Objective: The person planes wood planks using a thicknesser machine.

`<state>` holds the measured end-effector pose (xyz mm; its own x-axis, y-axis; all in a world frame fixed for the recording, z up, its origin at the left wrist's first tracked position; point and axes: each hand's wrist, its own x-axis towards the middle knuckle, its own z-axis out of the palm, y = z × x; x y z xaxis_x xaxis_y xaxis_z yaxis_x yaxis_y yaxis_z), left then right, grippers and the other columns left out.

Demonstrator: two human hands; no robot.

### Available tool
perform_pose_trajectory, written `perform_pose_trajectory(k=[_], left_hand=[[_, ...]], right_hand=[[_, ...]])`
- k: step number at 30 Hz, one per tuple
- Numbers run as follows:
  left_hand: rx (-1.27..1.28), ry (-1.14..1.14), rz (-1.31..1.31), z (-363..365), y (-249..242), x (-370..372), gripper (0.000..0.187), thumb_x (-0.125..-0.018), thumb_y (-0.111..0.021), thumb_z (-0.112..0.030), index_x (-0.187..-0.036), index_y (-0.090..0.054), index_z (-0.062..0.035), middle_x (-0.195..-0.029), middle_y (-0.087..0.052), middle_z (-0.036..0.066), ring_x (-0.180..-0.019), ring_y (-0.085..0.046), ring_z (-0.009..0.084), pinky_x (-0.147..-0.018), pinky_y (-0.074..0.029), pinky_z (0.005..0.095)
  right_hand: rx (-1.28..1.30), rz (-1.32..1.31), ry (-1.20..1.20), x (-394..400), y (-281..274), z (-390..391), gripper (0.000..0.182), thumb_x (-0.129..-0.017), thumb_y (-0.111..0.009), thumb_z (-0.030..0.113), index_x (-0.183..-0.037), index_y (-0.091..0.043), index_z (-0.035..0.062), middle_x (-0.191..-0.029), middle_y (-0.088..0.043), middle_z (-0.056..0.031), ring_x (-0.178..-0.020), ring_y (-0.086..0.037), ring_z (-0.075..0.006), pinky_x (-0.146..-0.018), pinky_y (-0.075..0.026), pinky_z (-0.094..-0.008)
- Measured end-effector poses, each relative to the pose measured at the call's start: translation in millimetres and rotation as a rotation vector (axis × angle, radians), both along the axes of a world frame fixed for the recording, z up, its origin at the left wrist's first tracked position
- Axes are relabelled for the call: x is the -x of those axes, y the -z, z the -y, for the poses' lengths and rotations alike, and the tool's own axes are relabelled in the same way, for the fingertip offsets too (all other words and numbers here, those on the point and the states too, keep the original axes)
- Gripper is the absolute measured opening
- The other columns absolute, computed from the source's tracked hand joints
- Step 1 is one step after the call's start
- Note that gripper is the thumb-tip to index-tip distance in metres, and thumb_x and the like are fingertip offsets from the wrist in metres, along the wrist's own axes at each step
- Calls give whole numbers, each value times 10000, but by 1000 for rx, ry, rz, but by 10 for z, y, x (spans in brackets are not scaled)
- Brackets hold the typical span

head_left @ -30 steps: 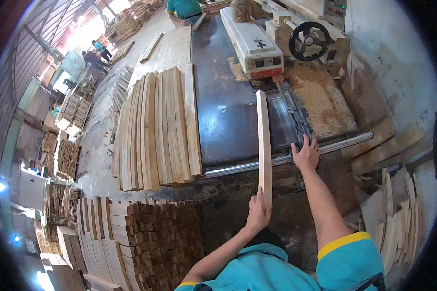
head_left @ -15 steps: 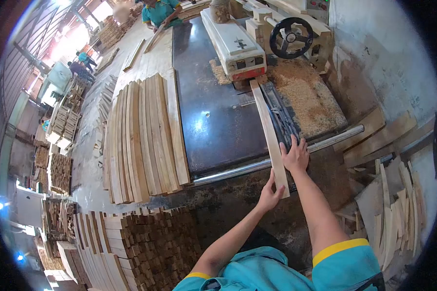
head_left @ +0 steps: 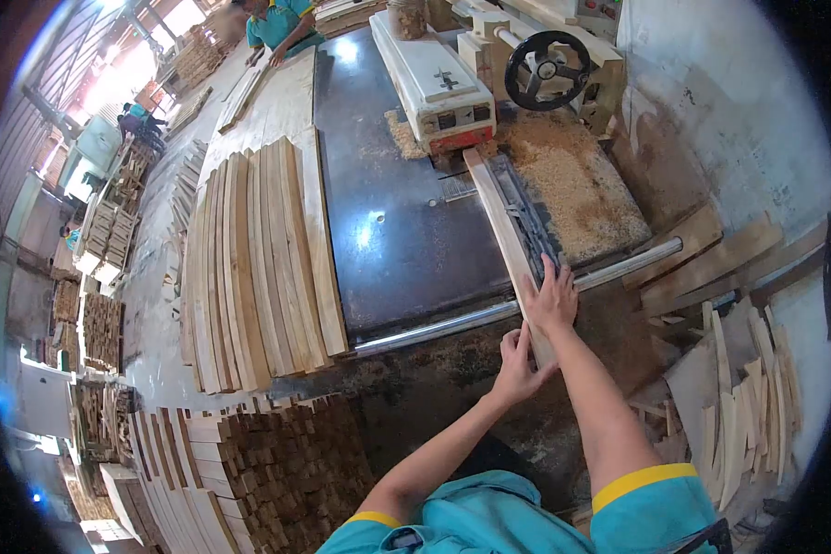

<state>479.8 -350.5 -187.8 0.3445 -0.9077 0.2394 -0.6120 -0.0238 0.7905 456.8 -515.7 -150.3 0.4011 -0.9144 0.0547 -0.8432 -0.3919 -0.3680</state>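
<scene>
A long pale wooden board (head_left: 501, 222) lies on the dark metal machine table (head_left: 397, 258), with its far end at the mouth of the white-housed saw machine (head_left: 448, 97). My left hand (head_left: 521, 366) grips the board near its close end, thumb and fingers at its left side. Farther up, my right hand (head_left: 552, 297) lies across the board, thumb on the left and fingers reaching forward on the right, beside the dark metal guide (head_left: 522, 208). The board's underside and part of my grip are hidden.
Several boards (head_left: 249, 268) lie side by side left of the metal table. A metal rail (head_left: 434, 337) runs along its front edge. Stacked wood (head_left: 286, 471) stands at lower left, offcuts (head_left: 748, 415) at right. A black handwheel (head_left: 547, 71) sits on the machine. A co-worker (head_left: 282, 28) stands beyond.
My right hand has shifted from beside the board onto it. The co-worker has lowered a wooden strip onto the far table. The whole view has shifted slightly.
</scene>
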Motion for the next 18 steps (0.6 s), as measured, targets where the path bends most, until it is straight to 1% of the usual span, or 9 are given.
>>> perform_pose_trajectory(k=[1,3,7,9,10,12,13,16,18], left_hand=[[0,-3,-4,-18,-88,5,1095,-878,-825,-285,-1628,-101,52,-1381,-441,261,-1243,-488,406,-1055,-460,460],[-101,91,-38,-31,-187,18,1197,-773,-897,-353,-1586,-145,102,-1431,-341,315,-1311,-363,508,-1113,-391,547],[-82,82,52,69,-129,-38,1188,-749,-899,-357,-1549,-176,142,-1396,-384,322,-1279,-407,497,-1105,-397,560],[-84,91,92,109,-113,-99,1183,-746,-890,-380,-1535,-189,153,-1397,-398,329,-1264,-418,507,-1101,-397,559],[-85,95,92,139,-128,-133,1183,-746,-890,-380,-1535,-189,153,-1397,-398,329,-1264,-418,507,-1101,-397,559],[-75,90,123,273,-175,-265,1120,-748,-884,-307,-1545,-218,113,-1393,-402,326,-1256,-406,507,-1080,-383,593],[-61,101,196,359,-107,-356,1067,-771,-854,-315,-1537,-239,101,-1415,-395,330,-1265,-400,499,-1094,-358,592],[-80,138,298,544,-24,-578,1056,-782,-835,-343,-1538,-244,99,-1443,-370,336,-1285,-384,492,-1109,-329,590],[-142,144,306,632,-56,-685,1031,-799,-812,-353,-1527,-249,113,-1448,-362,343,-1288,-377,482,-1104,-327,579]], right_hand=[[0,-4,-3,0,-21,-7,743,-992,-533,587,-1565,-378,139,-1448,-450,-308,-1335,-460,-487,-1112,-366,-587],[1,-4,5,-9,-54,-27,753,-991,-534,588,-1568,-377,129,-1429,-457,-310,-1324,-467,-489,-1106,-371,-584],[-18,-15,13,-15,-70,-3,762,-990,-527,599,-1574,-371,135,-1453,-449,-330,-1346,-454,-495,-1111,-366,-590],[-36,-10,0,1,-75,-10,763,-991,-515,610,-1580,-365,148,-1489,-421,-361,-1371,-436,-509,-1127,-344,-597],[-37,-10,4,8,-65,-13,763,-991,-515,610,-1580,-365,148,-1489,-421,-361,-1371,-436,-509,-1127,-344,-597],[-45,-34,7,-4,-31,6,763,-993,-504,614,-1584,-356,154,-1524,-383,-383,-1392,-417,-520,-1144,-324,-598],[-18,-25,5,-2,-19,9,764,-996,-503,608,-1588,-345,151,-1491,-414,-377,-1366,-436,-522,-1141,-320,-595],[-12,-17,-6,7,7,35,763,-996,-497,614,-1583,-351,149,-1463,-437,-364,-1338,-456,-515,-1126,-334,-590],[58,-10,1,18,72,47,764,-994,-492,628,-1570,-371,140,-1422,-463,-348,-1292,-483,-505,-1095,-356,-587]])
